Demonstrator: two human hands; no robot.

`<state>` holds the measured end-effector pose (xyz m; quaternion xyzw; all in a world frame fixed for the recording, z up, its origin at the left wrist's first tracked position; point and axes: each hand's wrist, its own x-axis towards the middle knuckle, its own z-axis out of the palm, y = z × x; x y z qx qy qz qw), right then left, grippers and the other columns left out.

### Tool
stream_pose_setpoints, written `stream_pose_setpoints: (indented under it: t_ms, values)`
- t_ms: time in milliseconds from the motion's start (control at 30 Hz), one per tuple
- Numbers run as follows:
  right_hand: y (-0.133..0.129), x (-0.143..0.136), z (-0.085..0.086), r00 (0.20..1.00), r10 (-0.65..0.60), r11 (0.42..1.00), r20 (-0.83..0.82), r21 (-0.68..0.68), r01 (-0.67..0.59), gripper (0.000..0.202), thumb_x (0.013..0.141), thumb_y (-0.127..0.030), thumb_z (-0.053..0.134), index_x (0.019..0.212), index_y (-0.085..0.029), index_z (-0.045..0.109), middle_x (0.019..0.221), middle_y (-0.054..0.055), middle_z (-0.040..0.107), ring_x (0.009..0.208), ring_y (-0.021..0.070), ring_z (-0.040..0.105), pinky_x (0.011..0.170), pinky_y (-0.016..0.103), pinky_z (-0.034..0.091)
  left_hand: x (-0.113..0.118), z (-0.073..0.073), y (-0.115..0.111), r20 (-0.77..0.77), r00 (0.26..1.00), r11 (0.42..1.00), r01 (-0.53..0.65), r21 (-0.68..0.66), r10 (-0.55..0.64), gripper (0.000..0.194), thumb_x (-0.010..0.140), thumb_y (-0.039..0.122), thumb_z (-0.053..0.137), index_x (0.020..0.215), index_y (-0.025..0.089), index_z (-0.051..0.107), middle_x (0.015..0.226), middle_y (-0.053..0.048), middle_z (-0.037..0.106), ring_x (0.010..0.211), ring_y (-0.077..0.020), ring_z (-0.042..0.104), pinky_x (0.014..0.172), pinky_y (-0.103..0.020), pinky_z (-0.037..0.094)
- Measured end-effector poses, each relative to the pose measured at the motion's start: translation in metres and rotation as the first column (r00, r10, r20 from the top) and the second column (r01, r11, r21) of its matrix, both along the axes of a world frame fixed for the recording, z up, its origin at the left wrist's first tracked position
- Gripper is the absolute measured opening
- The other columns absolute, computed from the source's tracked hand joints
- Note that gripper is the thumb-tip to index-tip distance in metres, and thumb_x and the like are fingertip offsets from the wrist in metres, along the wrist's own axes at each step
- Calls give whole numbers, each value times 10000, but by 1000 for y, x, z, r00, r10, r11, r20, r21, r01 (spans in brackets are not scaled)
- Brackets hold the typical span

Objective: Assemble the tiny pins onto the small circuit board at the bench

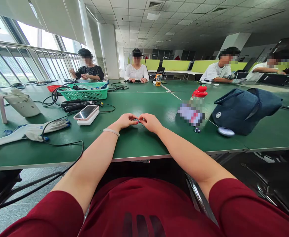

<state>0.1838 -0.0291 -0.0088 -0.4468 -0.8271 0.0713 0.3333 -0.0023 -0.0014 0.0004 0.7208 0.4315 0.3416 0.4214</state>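
Note:
My left hand (127, 121) and my right hand (151, 122) meet just above the green table (124, 144), fingertips almost touching. Between them is a small shiny metallic item (136, 120), too small and too covered by fingers to name. The left fingers pinch it from one side, while the right thumb and fingers are pressed together at its other end. To the left of my hands, a phone (86, 112) lies on a white box (88, 119).
White-and-blue gloves (35, 130), a black cable (67, 144), a tilted beige cup (23, 103) and a green basket (85, 93) stand at left. At right are a red-capped bottle (198, 96), a navy bag (243, 110) and a white mouse (225, 131). Several people sit around the table.

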Motion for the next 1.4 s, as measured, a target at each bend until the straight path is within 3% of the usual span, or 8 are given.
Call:
stream_pose_setpoints:
  t_ms: [233, 733, 1400]
  values:
    - [0, -3, -2, 997, 3, 1000, 77, 12, -4, 104, 852, -171, 541, 863, -191, 642, 836, 29, 647, 750, 141, 538, 705, 251, 384, 1, 0, -1, 72, 997, 998, 42, -46, -38, 468, 406, 325, 868, 784, 140, 664, 703, -16, 671, 708, -147, 602, 798, -365, 478]
    - [-4, -3, 0, 999, -31, 996, 13, 84, 30, 138, 881, -211, 505, 903, -199, 641, 912, 37, 670, 798, 154, 563, 727, 253, 396, 3, 8, -9, 91, 995, 998, 52, -25, -50, 434, 485, 290, 834, 855, 122, 681, 687, 12, 605, 678, -112, 531, 740, -305, 421]
    - [-9, -5, 3, 988, -116, 992, 99, 56, 111, 183, 873, -210, 506, 984, -225, 651, 932, 24, 692, 786, 165, 590, 706, 275, 408, 6, 5, -8, 147, 987, 995, 73, -71, -62, 422, 451, 255, 853, 806, 131, 662, 704, 2, 631, 699, -120, 559, 769, -317, 430]
